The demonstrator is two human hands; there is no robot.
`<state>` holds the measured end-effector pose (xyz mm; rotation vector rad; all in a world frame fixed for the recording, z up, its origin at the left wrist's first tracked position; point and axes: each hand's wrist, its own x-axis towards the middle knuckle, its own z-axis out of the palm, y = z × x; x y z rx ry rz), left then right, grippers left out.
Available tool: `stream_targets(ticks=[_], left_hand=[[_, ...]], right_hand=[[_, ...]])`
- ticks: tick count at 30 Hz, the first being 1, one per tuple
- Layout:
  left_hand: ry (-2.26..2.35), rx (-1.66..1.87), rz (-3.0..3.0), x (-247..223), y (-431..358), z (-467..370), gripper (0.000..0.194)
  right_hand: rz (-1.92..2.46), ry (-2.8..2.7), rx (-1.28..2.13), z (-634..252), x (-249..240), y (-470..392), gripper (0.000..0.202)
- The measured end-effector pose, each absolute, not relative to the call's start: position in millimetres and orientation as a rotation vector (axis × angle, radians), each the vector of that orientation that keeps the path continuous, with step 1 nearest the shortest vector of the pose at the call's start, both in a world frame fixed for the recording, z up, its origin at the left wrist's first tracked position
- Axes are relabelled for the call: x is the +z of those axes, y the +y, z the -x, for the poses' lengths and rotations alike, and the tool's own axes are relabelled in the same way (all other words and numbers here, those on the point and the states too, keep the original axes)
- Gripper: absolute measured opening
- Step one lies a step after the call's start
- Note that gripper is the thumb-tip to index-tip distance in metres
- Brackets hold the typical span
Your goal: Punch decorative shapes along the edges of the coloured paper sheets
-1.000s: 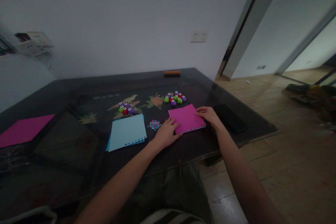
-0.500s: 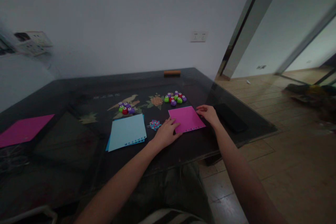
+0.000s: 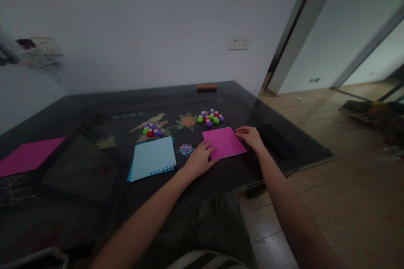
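A pink sheet of paper (image 3: 225, 141) with a row of punched holes along its near edge lies in front of me on the dark table. My left hand (image 3: 200, 159) rests on its left edge, fingers spread and open. At the sheet's right edge my right hand (image 3: 251, 135) is closed, with thumb and fingertips pinching the paper's edge near the far corner. Left of my left hand sits a small heap of pink, blue and white bits (image 3: 186, 149), too small to name. Light blue punched sheets (image 3: 153, 157) lie stacked farther left.
Colourful knobs with eye-like tops stand in a right cluster (image 3: 211, 118) and a left cluster (image 3: 151, 129). A black flat object (image 3: 276, 141) lies right of my right hand. Another pink sheet (image 3: 31, 155) is far left. An orange-brown roll (image 3: 206, 87) lies by the wall.
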<state>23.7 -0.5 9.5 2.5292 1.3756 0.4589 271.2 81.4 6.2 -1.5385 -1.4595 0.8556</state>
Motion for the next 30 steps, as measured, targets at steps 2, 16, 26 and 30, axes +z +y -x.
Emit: stream_targets(ticks=[2, 16, 26, 30], left_hand=[[1.374, 0.459, -2.533, 9.0, -0.6, -23.9, 0.049], [1.256, 0.862, -2.489, 49.3, -9.6, -14.8, 0.035], [1.673, 1.224, -2.155, 62.6, 14.5, 146.8, 0.022], [1.906, 1.032, -2.007, 44.9, 21.8, 204.4, 0.025]], right_hand=[[1.536, -1.473, 0.851, -271.2, 6.1, 81.7, 0.017], [1.552, -1.43, 0.682, -275.7, 3.2, 83.0, 0.021], [1.478, -1.468, 0.68, -262.0, 15.2, 77.6, 0.029], [1.407, -1.656, 0.646, -228.3, 41.1, 73.1, 0.023]])
